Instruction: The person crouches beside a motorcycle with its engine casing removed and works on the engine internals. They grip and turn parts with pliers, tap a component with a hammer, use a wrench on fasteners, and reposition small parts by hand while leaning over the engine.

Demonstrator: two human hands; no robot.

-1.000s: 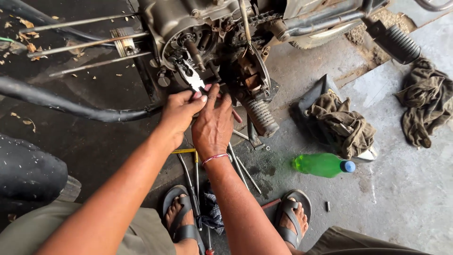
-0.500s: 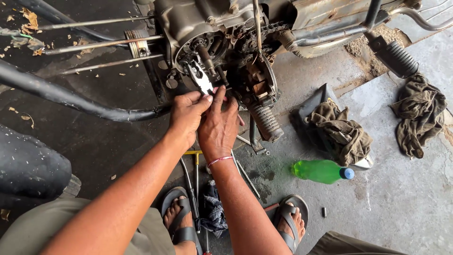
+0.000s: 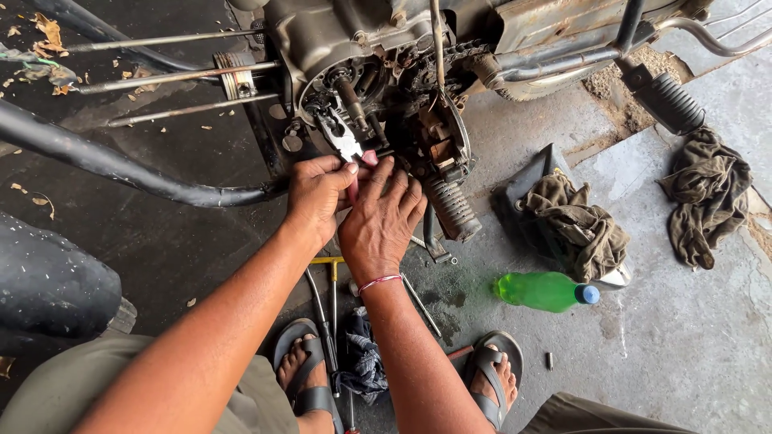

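Both hands on pliers at the engine.
Left hand (image 3: 318,197) closed around the red handles of the pliers (image 3: 342,141), jaws in the engine (image 3: 354,56); right hand (image 3: 382,225) fingers half-curled, touching the handles.

Both bare forearms ran up from the bottom of the frame and met at the centre. The left hand (image 3: 318,197) sat a touch higher and to the left, knuckles up, fingers curled inward and the thumb pressed across toward the other hand. The right hand (image 3: 379,221) lay just beside it, touching, back of the hand facing the camera, fingers stretched forward and slightly fanned. A thin band circled the right wrist. The left forearm came in on a long diagonal; the right one rose more steeply. Below, both feet in sandals were planted apart.
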